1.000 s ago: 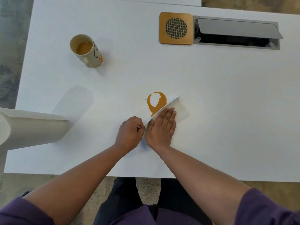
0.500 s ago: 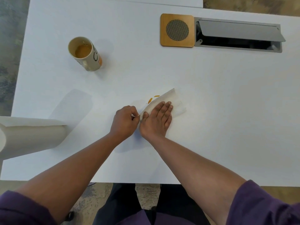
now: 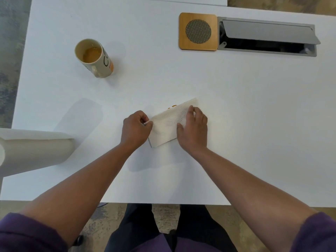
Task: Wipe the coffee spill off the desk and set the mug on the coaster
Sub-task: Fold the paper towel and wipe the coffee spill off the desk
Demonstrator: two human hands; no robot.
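Observation:
A folded white paper towel [image 3: 168, 124] lies on the white desk [image 3: 236, 115], covering the coffee spill. Only a small orange trace of the coffee spill [image 3: 172, 106] shows at the towel's far edge. My left hand [image 3: 135, 129] pinches the towel's left corner. My right hand [image 3: 193, 129] rests on the towel's right part with its fingers curled over the edge. A cream mug [image 3: 95, 58] with coffee in it stands at the far left. The wooden coaster [image 3: 198, 31] with a round mesh centre lies at the far middle, with nothing on it.
A roll of paper towel [image 3: 34, 151] stands at the desk's left edge. A grey cable hatch [image 3: 269, 36] with its lid raised sits right beside the coaster. The desk's front edge runs just above my legs.
The towel has slid over the spill, so the brown ring is now almost fully covered. My right hand moved from flat on the towel's middle to its right edge, with fingers curled.

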